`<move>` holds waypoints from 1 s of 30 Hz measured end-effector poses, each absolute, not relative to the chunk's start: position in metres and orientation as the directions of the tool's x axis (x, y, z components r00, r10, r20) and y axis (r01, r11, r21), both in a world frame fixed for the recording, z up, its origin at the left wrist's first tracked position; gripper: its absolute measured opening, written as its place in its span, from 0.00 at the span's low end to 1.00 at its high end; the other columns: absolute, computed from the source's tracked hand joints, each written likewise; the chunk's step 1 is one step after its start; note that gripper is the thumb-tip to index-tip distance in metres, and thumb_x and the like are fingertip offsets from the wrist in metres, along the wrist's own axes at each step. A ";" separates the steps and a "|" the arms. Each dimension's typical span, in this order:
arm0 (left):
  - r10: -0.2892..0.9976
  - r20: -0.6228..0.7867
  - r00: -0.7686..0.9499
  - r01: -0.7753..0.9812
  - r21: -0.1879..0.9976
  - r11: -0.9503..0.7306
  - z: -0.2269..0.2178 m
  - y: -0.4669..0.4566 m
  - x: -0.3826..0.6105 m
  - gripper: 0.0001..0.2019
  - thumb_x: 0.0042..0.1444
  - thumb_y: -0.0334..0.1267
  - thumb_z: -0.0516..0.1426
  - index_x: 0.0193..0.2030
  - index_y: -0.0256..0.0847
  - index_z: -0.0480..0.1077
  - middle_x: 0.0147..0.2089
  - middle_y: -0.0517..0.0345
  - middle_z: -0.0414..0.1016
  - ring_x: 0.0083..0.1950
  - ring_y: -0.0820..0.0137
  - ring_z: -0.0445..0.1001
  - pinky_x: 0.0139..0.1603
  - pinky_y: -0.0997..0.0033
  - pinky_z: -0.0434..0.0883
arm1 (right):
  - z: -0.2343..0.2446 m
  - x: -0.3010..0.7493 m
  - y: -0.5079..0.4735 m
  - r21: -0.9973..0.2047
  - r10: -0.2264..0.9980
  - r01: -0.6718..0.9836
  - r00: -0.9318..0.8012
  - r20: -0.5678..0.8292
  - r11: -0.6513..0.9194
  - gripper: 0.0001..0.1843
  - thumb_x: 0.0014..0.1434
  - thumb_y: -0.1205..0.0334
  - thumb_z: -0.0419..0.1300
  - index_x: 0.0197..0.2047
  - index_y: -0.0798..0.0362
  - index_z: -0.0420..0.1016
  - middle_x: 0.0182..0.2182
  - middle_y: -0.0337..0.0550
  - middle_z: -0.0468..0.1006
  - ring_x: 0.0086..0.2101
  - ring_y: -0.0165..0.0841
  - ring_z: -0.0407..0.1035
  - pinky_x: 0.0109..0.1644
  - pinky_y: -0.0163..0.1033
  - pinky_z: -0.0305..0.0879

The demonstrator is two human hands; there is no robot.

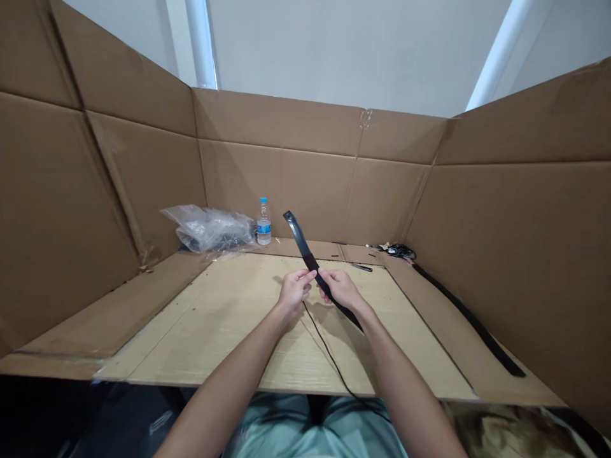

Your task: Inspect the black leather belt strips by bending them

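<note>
A long black strap slants across the middle of the view, held up above the table. Its upper end is glossy and slightly bent, with a duller dark section just above my fingers. My left hand is closed, thumb and fingers pinching the strap from the left. From the right, my right hand grips it just beside, thumb on top. The strap's lower part passes under my right wrist. A thin black cable runs from below my left hand down over the table edge to my lap; its upper end is hidden.
Cardboard walls enclose the pale tabletop. Clear plastic bags and a water bottle stand at the back left. A small dark tool, a tangled black cable and another black strip lie toward the right.
</note>
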State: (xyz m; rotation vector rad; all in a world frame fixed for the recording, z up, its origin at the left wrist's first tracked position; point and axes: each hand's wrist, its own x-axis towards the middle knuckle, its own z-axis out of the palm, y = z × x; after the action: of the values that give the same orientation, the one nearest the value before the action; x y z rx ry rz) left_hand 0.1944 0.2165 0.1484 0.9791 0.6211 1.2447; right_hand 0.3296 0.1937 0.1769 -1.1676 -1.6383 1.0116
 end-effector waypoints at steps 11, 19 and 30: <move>0.976 0.148 0.159 -0.497 0.866 -0.050 0.151 0.219 0.189 0.26 0.27 0.50 0.71 0.24 0.37 0.61 0.15 0.73 0.49 0.15 0.85 0.43 0.15 0.79 0.38 | 0.178 0.333 0.189 -0.979 0.942 0.052 -0.288 0.174 0.197 0.27 0.45 0.40 0.66 0.33 0.59 0.74 0.23 0.36 0.66 0.23 0.23 0.57 0.26 0.31 0.60; 0.953 0.204 0.223 -0.536 0.842 -0.055 0.153 0.215 0.187 0.26 0.32 0.50 0.70 0.30 0.35 0.65 0.16 0.74 0.48 0.15 0.86 0.41 0.16 0.79 0.37 | 0.180 0.323 0.183 -0.993 0.961 0.010 -0.255 0.110 0.116 0.26 0.39 0.45 0.71 0.30 0.57 0.66 0.19 0.30 0.62 0.17 0.21 0.56 0.18 0.31 0.62; 0.936 0.230 0.267 -0.553 0.832 -0.046 0.153 0.214 0.186 0.27 0.34 0.52 0.69 0.32 0.35 0.64 0.16 0.75 0.46 0.15 0.86 0.40 0.16 0.80 0.37 | 0.183 0.321 0.183 -0.995 0.948 0.031 -0.307 0.081 0.095 0.27 0.51 0.37 0.60 0.38 0.51 0.56 0.19 0.32 0.72 0.13 0.24 0.61 0.14 0.27 0.53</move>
State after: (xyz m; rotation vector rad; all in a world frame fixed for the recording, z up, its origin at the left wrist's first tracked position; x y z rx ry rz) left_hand 0.1862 0.2138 0.1531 1.0186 0.4825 1.2834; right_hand 0.3209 0.1827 0.1831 -1.0119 -1.5098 1.3413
